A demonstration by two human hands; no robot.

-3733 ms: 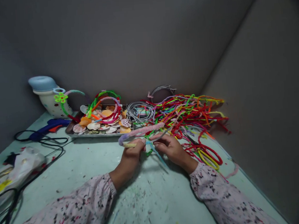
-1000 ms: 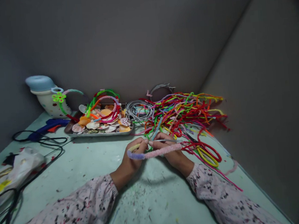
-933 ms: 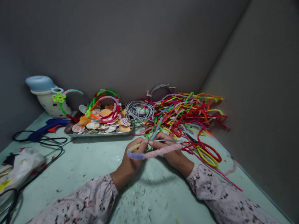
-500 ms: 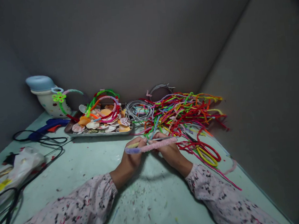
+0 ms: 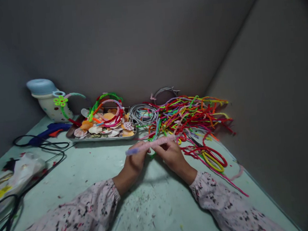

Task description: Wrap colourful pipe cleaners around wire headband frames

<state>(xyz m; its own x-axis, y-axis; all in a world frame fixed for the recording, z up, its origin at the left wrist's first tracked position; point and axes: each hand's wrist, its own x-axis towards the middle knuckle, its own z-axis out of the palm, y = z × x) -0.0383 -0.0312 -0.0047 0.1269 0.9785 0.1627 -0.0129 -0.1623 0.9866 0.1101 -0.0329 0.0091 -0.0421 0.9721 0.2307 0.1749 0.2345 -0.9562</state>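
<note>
My left hand (image 5: 132, 164) and my right hand (image 5: 175, 159) are close together over the middle of the table, fingers closed. Between them they grip a curved band wrapped in pipe cleaner (image 5: 155, 143), fuzzy pink along most of the visible part and lavender at the left end. It is seen nearly edge-on and hides some of the fingertips. A blue-green pipe cleaner (image 5: 157, 127) stands up just beyond the fingers. A bit of green shows under the fingertips; what it belongs to is unclear.
Ahead lies a metal tray (image 5: 102, 138) of seashells with pipe-cleaner hoops on top. Right of it are coiled wire (image 5: 143, 113), heaped pipe cleaners (image 5: 194, 113) and scissors (image 5: 214, 160). Leftward are a blue glue gun (image 5: 46, 134), its cord, a bottle (image 5: 51, 106) and a plastic bag (image 5: 24, 173).
The pink and lavender band has risen slightly and tilted, now hiding more of the fingertips. Both hands stay in almost the same place.
</note>
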